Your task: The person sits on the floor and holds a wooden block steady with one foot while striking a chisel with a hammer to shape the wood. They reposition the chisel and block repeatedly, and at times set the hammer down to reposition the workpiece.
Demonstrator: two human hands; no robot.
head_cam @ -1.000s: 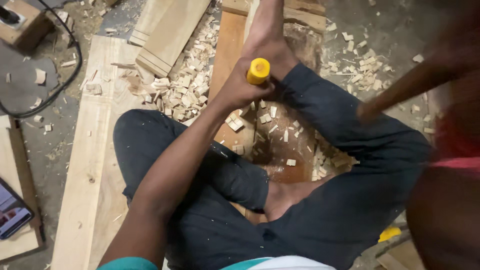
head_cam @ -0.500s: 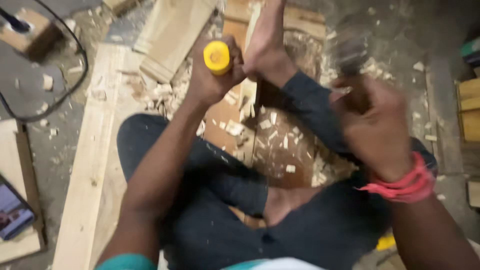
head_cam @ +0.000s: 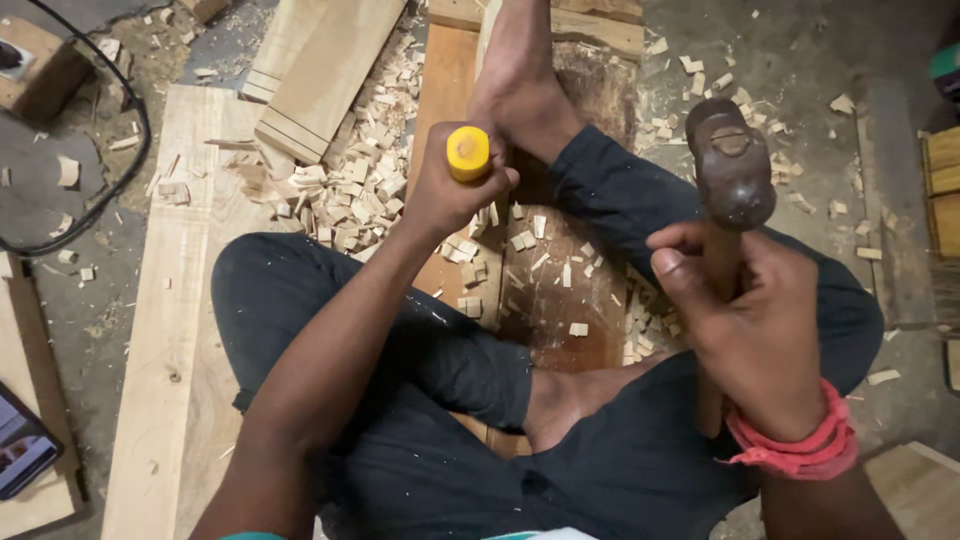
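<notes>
The floor [head_cam: 840, 120] is grey, rough concrete, covered with many small wood chips [head_cam: 360, 190]. Pale wooden planks [head_cam: 165, 330] lie on it at the left. A black cable [head_cam: 110, 190] curves near a small wooden block [head_cam: 35, 60]

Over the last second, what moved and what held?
The right hand came into full view gripping the hammer, which was swinging blurred before and now stands raised, head up, right of the chisel. The left hand kept its grip on the yellow-capped chisel over the board. The foot stayed braced on the wood, chips unchanged.
</notes>
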